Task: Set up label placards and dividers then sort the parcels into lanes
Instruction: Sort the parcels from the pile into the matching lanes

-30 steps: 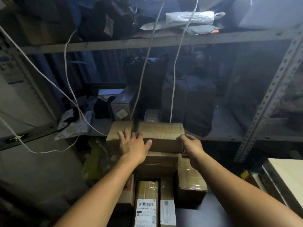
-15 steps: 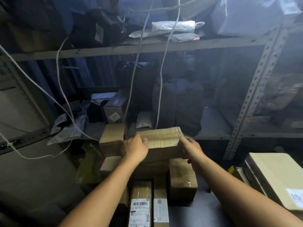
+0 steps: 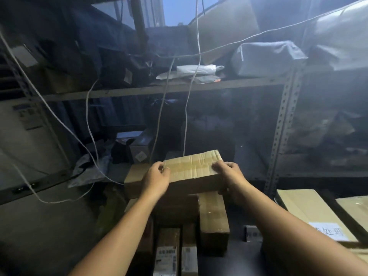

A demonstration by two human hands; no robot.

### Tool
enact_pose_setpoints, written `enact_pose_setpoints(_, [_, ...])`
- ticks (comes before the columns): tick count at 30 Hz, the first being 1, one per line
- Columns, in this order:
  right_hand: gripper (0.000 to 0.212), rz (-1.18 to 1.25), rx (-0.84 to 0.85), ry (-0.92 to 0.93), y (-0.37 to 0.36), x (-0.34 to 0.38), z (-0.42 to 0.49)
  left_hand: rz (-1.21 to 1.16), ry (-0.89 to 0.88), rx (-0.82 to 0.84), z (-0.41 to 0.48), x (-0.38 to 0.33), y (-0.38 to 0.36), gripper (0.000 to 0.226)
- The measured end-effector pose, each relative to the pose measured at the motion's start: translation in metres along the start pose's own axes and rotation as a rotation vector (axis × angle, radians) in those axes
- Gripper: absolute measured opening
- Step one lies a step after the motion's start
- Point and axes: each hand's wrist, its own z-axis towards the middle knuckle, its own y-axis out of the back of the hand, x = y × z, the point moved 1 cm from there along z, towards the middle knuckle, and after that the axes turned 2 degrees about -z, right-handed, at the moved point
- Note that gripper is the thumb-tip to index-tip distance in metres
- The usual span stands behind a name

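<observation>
In front of the metal rack, seen from your head camera, you hold the taped cardboard box between both hands, raised over the stack of parcels. Your left hand grips its left end, fingers and thumb curled round the edge; a second ago that hand lay flat on the top. Your right hand grips the right end, fingers bent over the top face near the far corner.

The box has come up and toward you. A second ago it sat level on the stack, in line with the smaller brown box, which now lies below and behind your left wrist. The held box tilts slightly, its far right corner highest.

Your view has also swung upward, so the upper shelf with its grey wrapped parcel now fills the top. White cables hang down just behind the box. A large flat carton with a white label lies at your right.
</observation>
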Motion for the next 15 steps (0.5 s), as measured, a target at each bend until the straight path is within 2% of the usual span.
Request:
enact_pose_setpoints(3, [0.042, 0.048, 0.006, 0.053, 0.005, 0.006, -0.017, 0.005, -0.001, 0.001, -0.018, -0.01, 0.011, 0.031])
enact_pose_setpoints(7, [0.059, -0.038, 0.016, 0.402, 0.001, 0.012, -0.044, -0.055, 0.04, 0.024, -0.039, -0.017, 0.022, 0.042])
enact_pose_setpoints(9, [0.072, -0.238, 0.064, 0.643, -0.004, 0.012, -0.063, -0.255, 0.123, 0.074, -0.053, -0.022, 0.029, 0.042])
enact_pose_setpoints(12, [0.089, -0.765, 0.087, 0.964, -0.012, 0.01, -0.095, -0.602, 0.347, 0.243, -0.072, -0.025, 0.046, 0.057])
enact_pose_setpoints(15, [0.087, -1.226, -0.017, 1.376, -0.016, 0.005, -0.12, -0.68, 0.384, 0.369, -0.086, -0.024, 0.067, 0.074])
